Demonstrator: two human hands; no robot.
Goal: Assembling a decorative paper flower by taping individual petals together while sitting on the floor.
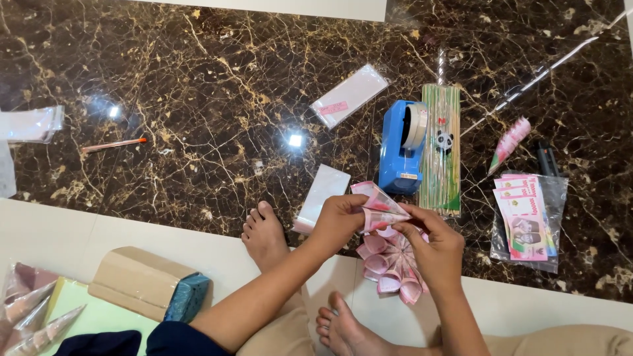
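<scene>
Pink paper, note-sized, folded to a pointed cone (377,206): held above the floor between both hands, left hand (337,221) pinched closed on its near edge, right hand (432,247) closed on the fold with fingertips (403,227) pressing the crease. Step in hand, by judgement: shaping one more petal; the next move calls for a firm crease and a steady grip so the cone does not spring open. Directly beneath: rosette of like pink cones (390,264), lying on the pale floor strip. Beside it, to the far side: blue tape dispenser (400,146), roll mounted. Touching its flank: clear packet of thin green-and-tan sticks (440,150), full. Right: clear plastic bag (559,198) holding a stack of pink notes (524,217). Further: one finished pink cone on a stick (511,142). Centre: flat clear sleeves (349,95), contents not discernible. Near left: tan cardboard box (135,280), closed, contents hidden.
</scene>
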